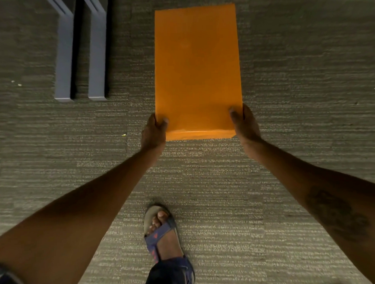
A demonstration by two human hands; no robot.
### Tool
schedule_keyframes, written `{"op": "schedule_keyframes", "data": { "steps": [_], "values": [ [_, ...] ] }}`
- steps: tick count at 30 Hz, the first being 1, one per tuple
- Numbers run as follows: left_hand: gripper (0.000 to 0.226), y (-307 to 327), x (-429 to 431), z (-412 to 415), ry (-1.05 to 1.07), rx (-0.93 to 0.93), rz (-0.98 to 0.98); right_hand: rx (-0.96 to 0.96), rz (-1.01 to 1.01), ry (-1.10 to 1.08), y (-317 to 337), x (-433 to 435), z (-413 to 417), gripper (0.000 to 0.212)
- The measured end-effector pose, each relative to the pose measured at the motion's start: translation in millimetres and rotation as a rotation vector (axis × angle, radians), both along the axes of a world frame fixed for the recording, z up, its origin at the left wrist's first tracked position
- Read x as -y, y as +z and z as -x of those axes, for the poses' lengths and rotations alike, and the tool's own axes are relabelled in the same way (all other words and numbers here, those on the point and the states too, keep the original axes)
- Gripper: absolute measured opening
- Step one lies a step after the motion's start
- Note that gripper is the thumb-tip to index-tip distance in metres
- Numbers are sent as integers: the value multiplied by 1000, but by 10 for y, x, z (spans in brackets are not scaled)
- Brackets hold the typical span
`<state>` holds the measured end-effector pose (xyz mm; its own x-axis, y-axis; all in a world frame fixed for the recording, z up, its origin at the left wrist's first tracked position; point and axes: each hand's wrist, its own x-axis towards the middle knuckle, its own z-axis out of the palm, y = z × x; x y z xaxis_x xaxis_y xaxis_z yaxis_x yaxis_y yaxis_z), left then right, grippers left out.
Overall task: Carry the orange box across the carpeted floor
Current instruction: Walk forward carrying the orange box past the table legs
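Foot: one foot in a blue strapped sandal (162,234) is planted forward on the grey-beige ribbed carpet (227,204), directly under the gap between the arms.
Left hand (153,132): wrapped around the near left corner of the flat, long orange cardboard box (197,71), thumb on top.
Right hand (244,124): closed on the near right corner, thumb on top, level with the other hand.
Box position: held off the carpet straight ahead of the body, near end in both hands.
Key relation: its long axis runs directly away from the person, so most of its length sticks out unsupported beyond the grip; neither hand is nearer.
Far left: two grey angled furniture legs (81,52) stand on the carpet, well apart from the box.
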<state>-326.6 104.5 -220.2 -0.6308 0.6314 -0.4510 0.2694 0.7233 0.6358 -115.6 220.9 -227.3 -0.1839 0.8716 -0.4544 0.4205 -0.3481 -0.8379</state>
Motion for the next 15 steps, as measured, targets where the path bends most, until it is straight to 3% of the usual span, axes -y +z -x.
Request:
{"op": "schedule_keyframes", "data": {
  "steps": [3, 6, 15],
  "values": [
    [44, 81, -37, -31, 0, -43, 34, 180, -100, 10, 41, 55, 56, 47],
    [61, 177, -33, -76, -24, -47, 28, 290, -199, 79, 78, 148, 60, 58],
    [72, 217, 98, -184, -163, -237, 28, 474, -312, 213, 181, 312, -132, 62]
  ]
}}
